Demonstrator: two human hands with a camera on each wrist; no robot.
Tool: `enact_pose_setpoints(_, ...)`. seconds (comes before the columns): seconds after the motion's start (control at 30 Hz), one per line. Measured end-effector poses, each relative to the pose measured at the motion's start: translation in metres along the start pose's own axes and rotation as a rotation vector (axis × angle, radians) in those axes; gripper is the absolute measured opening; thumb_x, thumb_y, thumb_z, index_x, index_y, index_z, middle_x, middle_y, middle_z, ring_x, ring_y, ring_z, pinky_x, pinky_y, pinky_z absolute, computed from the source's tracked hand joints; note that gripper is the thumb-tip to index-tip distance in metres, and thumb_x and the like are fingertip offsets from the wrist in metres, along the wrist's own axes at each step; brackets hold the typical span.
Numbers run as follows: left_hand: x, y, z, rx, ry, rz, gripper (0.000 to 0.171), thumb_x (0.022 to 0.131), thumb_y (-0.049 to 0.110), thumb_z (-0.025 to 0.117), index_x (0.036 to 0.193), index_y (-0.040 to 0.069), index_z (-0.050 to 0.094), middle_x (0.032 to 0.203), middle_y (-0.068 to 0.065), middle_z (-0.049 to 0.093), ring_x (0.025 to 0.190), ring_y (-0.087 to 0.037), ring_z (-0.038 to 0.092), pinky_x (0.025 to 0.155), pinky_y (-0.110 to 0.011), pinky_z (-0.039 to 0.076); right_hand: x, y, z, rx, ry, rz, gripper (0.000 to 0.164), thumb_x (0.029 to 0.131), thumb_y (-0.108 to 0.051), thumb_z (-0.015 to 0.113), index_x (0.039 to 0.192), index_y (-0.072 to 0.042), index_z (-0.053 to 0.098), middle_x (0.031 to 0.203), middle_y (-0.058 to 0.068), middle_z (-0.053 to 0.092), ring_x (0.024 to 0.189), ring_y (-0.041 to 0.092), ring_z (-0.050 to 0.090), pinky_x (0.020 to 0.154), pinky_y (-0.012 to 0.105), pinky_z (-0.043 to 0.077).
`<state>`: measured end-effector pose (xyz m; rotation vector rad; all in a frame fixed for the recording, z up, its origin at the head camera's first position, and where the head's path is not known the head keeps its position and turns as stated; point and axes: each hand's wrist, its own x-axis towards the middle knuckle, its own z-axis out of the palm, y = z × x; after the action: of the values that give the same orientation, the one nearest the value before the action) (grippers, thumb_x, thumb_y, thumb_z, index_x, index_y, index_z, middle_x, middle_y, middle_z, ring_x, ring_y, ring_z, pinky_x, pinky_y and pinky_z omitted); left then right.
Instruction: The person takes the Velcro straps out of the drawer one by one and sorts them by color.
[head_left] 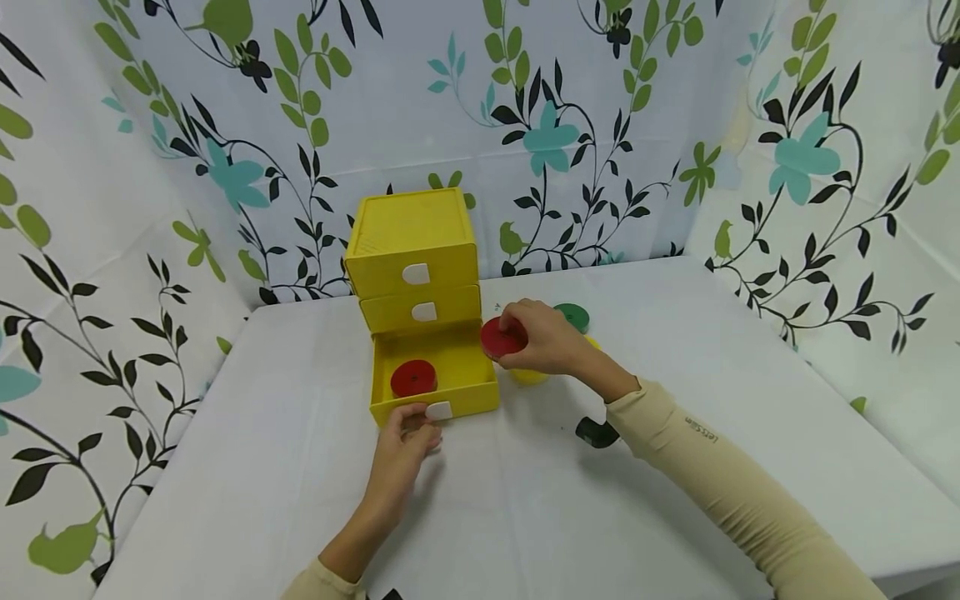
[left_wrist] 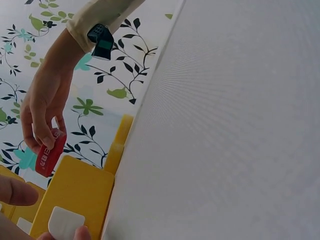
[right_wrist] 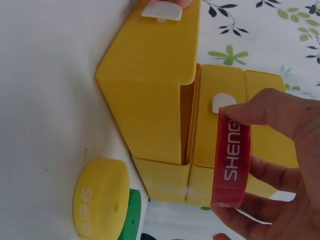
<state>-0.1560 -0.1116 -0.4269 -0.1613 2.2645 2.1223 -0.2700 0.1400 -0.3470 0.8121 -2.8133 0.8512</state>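
Note:
My right hand [head_left: 542, 335] pinches a red roll of printed woven band [right_wrist: 232, 157] by its edges, thumb on one side and fingers on the other. It hovers just beyond the right wall of the pulled-out bottom drawer [head_left: 468, 403]. A second red roll [head_left: 414, 379] lies flat inside that drawer, toward its left. At the drawer's front, the fingers of my left hand [head_left: 401, 454] hold the white handle [left_wrist: 66, 223]. Above the drawer, the yellow drawer cabinet [head_left: 412, 225] has its upper two drawers pushed in.
On the table right of the cabinet are a yellow roll [right_wrist: 102, 200] and a green roll [head_left: 573, 317], partly behind my right arm. A black object [head_left: 597, 432] shows beside the right wrist. Patterned cloth [head_left: 555, 100] hangs behind and at both sides of the white table [head_left: 600, 517].

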Motion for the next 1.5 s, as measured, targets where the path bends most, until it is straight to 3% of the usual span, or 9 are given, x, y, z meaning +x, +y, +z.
enact_pose_setpoints(0.37, -0.001, 0.001, 0.001, -0.003, -0.004, 0.001, 0.040, 0.102, 0.009, 0.057, 0.140, -0.002, 0.046, 0.129, -0.022, 0.050, 0.110, -0.034, 0.060, 0.093, -0.028, 0.055, -0.013, 0.007, -0.001, -0.054, -0.038, 0.021, 0.046, 0.080, -0.028, 0.089, 0.115, -0.011, 0.065, 0.117, 0.006, 0.064, 0.107, 0.025, 0.057, 0.082, 0.037, 0.058)
enact_pose_setpoints(1.5, -0.002, 0.001, 0.000, 0.003, -0.004, -0.003, 0.042, 0.101, 0.009, 0.059, 0.139, -0.001, 0.047, 0.128, -0.021, 0.050, 0.107, -0.032, 0.059, 0.092, -0.028, 0.055, -0.048, 0.024, 0.028, -0.087, -0.181, 0.112, 0.046, 0.079, -0.031, 0.091, 0.110, -0.013, 0.063, 0.105, 0.000, 0.061, 0.098, 0.020, 0.057, 0.078, 0.032, 0.057)
